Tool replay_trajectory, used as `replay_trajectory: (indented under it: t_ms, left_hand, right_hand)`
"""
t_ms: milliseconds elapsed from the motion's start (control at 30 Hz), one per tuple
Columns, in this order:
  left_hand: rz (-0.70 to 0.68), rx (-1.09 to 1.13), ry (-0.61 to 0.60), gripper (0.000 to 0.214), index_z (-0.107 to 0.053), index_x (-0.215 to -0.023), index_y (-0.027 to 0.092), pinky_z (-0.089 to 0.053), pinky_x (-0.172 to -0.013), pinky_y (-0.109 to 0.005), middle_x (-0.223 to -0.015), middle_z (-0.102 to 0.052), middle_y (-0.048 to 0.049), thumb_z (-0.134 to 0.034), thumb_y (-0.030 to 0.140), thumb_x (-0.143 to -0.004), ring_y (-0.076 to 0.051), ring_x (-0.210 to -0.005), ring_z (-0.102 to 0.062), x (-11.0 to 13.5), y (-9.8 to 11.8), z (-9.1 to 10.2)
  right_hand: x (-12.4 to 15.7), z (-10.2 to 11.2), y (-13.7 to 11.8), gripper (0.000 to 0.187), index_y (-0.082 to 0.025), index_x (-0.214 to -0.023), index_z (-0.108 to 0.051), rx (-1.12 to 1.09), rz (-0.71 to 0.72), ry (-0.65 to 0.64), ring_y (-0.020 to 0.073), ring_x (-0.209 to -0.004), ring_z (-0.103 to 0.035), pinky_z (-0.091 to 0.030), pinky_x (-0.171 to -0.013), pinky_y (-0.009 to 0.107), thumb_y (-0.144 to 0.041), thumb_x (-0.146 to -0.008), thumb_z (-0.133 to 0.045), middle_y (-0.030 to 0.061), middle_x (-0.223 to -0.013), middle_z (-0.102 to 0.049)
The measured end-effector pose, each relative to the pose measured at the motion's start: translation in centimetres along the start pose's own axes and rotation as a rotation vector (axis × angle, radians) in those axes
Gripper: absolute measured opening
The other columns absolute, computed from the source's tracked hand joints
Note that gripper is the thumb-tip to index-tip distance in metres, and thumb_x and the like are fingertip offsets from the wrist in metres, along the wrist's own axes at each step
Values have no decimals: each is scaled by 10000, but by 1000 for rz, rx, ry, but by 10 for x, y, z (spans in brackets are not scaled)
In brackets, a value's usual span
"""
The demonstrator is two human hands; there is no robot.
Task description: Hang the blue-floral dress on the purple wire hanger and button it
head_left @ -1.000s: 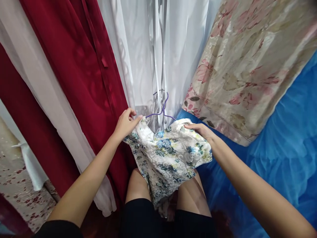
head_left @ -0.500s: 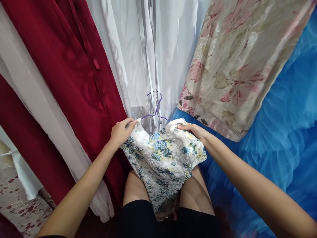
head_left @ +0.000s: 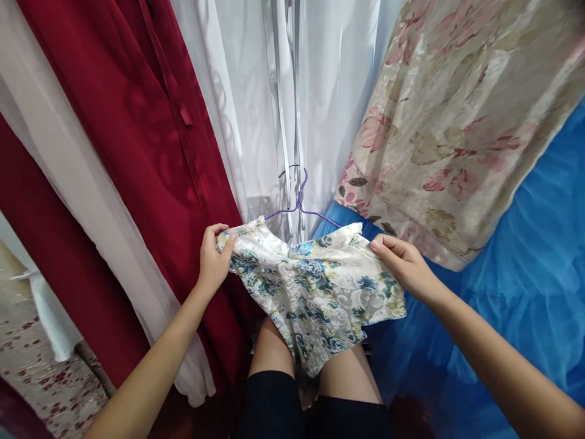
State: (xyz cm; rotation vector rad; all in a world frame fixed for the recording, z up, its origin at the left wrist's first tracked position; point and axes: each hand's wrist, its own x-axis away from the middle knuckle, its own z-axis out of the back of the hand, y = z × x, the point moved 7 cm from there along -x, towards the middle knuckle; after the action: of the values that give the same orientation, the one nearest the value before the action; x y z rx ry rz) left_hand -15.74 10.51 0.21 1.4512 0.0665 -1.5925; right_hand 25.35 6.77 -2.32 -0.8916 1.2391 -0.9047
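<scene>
A white garment (head_left: 315, 292) with blue, green and yellow flowers hangs on a purple hanger (head_left: 299, 210) in front of me. The hanger's hook and neck stick up out of its neckline. My left hand (head_left: 216, 257) pinches the left shoulder between thumb and fingers. At the right shoulder, my right hand (head_left: 404, 262) is closed on the cloth near its upper edge. The fabric is stretched between both hands, and its lower part droops over my legs. What the hook hangs on, if anything, I cannot make out.
Long dark red cloth (head_left: 123, 122) and pale cloth (head_left: 91, 158) hang at the left. White drapery (head_left: 329, 91) with ribbons is behind the hanger. A beige floral garment (head_left: 452, 122) and blue tulle (head_left: 530, 262) fill the right side.
My right hand has moved outward to the right, spreading the right shoulder of the garment. My left hand has shifted its grip slightly down at the left shoulder. The view has shifted a little.
</scene>
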Motion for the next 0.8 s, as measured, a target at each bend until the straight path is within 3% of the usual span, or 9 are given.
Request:
replay_trajectory:
  t_ms: [100,200,333,467,600,700,800]
  left_hand:
    - [-11,103,70,327,-552,-1171,193,-442,-1041,-361,-1185,-603,-92,-591,429,-949,-239,-1135,-582,5,9,0]
    - [-32,231,28,382,-522,-1231,196,-460,-1046,-384,-1276,-578,-118,-538,478,-973,-257,-1188,-575,7,22,1]
    - [-128,317,-169,581,-433,-1377,220,-445,-1107,-438,-1464,-478,-146,-623,520,-917,-303,-1338,-512,5,39,-3]
    - [-307,110,-275,781,-400,-1459,257,-294,-1225,-524,-1617,-321,-138,-776,464,-807,-350,-1503,-316,0,59,-5]
    - [-372,-153,-279,866,-343,-1524,281,-214,-1234,-618,-1654,-270,-136,-796,366,-791,-390,-1537,-226,0,75,-13]
    - [-511,-214,-358,866,-283,-1541,291,-124,-1242,-658,-1622,-353,-128,-743,231,-809,-369,-1536,-244,19,81,-39]
    - [-523,-100,-305,779,-345,-1458,245,-234,-1213,-654,-1454,-514,-153,-732,212,-783,-342,-1395,-469,41,65,-61]
  right_hand:
    - [1,-1,-23,455,-205,-653,-520,57,37,23,91,-480,-280,-201,-435,230,-555,-881,-703,-55,-542,-382]
    - [2,7,-33,379,-203,-659,-578,-37,-19,121,100,-473,-373,-286,-434,220,-479,-857,-744,-38,-541,-478]
    - [1,16,-26,187,-187,-833,-709,-329,-314,217,208,-549,-629,-521,-556,301,-350,-904,-648,53,-646,-703]
    - [8,7,-23,304,-183,-1050,-727,-567,-574,165,317,-703,-753,-605,-691,433,-370,-945,-512,123,-769,-779]
    - [46,-1,-19,278,-248,-1000,-757,-580,-557,268,364,-774,-764,-621,-727,488,-427,-884,-580,111,-797,-789]
    - [89,-21,-6,241,-309,-900,-786,-504,-457,287,384,-765,-745,-614,-688,510,-499,-777,-703,78,-781,-779]
    - [124,-62,0,320,-308,-796,-778,-372,-329,3,327,-612,-678,-568,-553,454,-617,-746,-713,63,-653,-704]
